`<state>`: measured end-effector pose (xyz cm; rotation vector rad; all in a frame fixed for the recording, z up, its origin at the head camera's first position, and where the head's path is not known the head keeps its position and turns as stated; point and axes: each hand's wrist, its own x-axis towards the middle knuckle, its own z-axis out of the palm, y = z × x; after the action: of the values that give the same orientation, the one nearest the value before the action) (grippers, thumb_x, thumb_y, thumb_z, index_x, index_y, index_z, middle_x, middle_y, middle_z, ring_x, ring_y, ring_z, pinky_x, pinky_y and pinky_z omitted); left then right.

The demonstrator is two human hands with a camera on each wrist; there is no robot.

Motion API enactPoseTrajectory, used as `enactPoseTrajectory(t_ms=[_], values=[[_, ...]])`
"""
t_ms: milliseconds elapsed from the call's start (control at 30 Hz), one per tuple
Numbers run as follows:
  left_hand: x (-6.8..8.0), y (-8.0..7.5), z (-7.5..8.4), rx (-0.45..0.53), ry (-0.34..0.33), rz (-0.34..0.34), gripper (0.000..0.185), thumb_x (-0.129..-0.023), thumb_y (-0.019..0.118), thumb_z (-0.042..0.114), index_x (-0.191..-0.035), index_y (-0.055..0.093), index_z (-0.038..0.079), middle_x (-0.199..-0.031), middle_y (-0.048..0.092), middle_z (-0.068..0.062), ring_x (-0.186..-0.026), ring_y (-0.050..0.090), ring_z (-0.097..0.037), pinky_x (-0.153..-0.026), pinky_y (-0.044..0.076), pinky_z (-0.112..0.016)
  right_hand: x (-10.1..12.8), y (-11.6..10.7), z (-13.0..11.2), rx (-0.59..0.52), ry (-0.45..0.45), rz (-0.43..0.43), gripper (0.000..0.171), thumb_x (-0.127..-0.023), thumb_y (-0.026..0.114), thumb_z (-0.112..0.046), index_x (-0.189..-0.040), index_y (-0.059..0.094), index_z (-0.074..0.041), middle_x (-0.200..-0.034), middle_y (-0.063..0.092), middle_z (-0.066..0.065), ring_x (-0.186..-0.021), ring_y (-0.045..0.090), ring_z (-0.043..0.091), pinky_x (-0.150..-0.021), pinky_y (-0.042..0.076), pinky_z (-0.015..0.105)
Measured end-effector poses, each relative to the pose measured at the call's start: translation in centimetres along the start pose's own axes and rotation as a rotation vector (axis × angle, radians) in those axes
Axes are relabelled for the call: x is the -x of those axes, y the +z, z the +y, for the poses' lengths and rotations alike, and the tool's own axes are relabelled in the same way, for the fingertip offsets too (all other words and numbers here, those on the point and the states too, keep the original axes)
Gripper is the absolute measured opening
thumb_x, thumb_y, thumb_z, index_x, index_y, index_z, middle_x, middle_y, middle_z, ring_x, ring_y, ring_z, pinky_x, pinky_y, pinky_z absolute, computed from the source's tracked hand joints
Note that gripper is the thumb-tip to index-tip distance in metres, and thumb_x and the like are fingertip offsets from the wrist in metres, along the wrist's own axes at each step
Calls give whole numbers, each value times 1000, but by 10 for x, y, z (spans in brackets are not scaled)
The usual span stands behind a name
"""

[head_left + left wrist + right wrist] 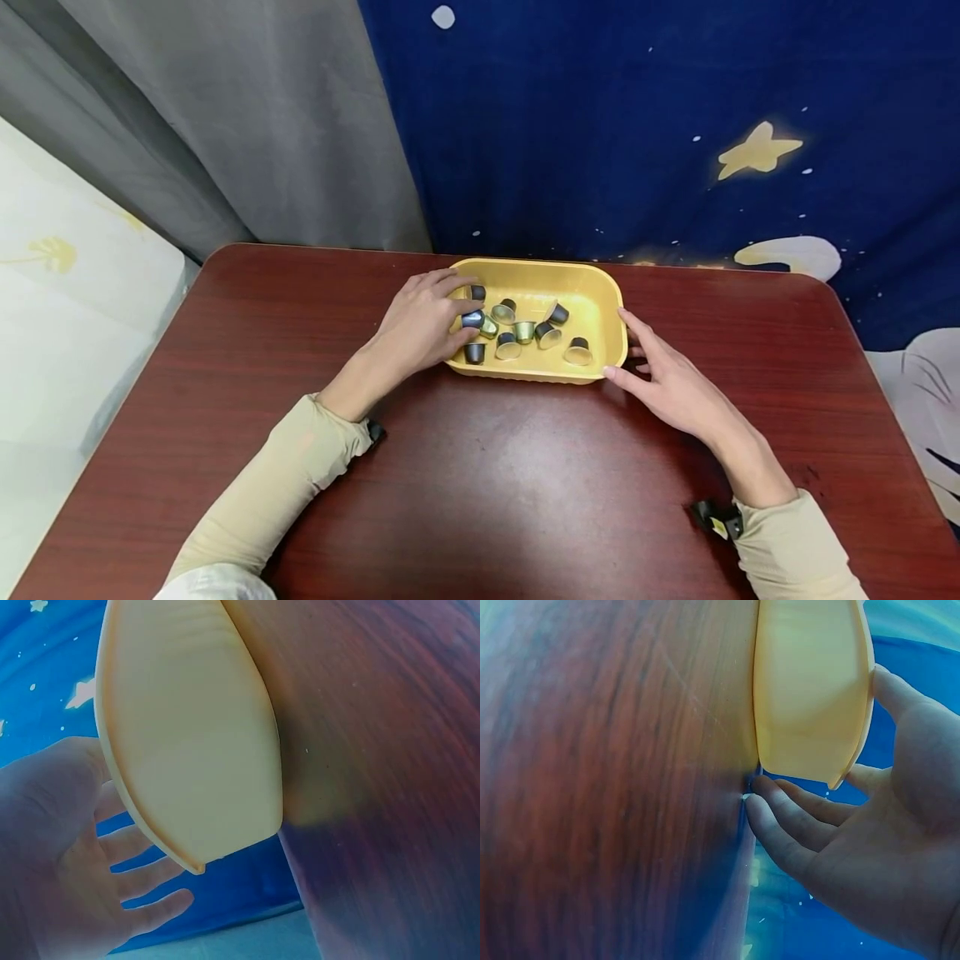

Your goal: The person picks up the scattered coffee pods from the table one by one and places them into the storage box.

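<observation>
A yellow plastic tray point(592, 287) stands near the table's far edge with several coffee capsules inside, dark, green and blue. My left hand point(420, 329) reaches over the tray's left rim, fingers spread and slightly bent above the leftmost capsules. Its fingertips overlap a blue capsule point(472, 319) and come close to a dark capsule point(475, 353). In the left wrist view the fingers fan out past the tray's rim. My right hand point(671, 383) is at the right end, thumb at the near corner and index fingertip at the rim. The right wrist view shows its other fingers extended loosely beside the tray wall point(810, 690).
The reddish-brown wooden table point(487, 492) extends in front of the tray. Behind it hang a grey curtain point(300, 125) and a blue curtain point(600, 125) with stars. A black wrist strap point(716, 518) sits at the right sleeve.
</observation>
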<state>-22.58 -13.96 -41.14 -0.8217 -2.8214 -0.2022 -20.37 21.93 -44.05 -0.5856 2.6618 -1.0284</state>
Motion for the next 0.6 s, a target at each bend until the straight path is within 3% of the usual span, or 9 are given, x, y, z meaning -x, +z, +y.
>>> enactPoseTrajectory(t_ms=[300,600], values=[[1,0,0,0,-15,-85,38,-89,75,32,-124,73,15,-151,46,-11,-143,34,-35,-113,31,-53,0,0,0,-5,10,-5,84,-96,64,-44,-161,14,-24,-146,46,13,-122,56,30,-96,49,49],[0,1,-1,9,-20,-87,38,-88,76,31,-122,73,15,-153,43,-13,-145,30,-36,-113,30,-53,0,0,-1,-5,-12,6,82,-97,64,-40,-160,16,-20,-143,48,14,-120,57,31,-95,50,50]])
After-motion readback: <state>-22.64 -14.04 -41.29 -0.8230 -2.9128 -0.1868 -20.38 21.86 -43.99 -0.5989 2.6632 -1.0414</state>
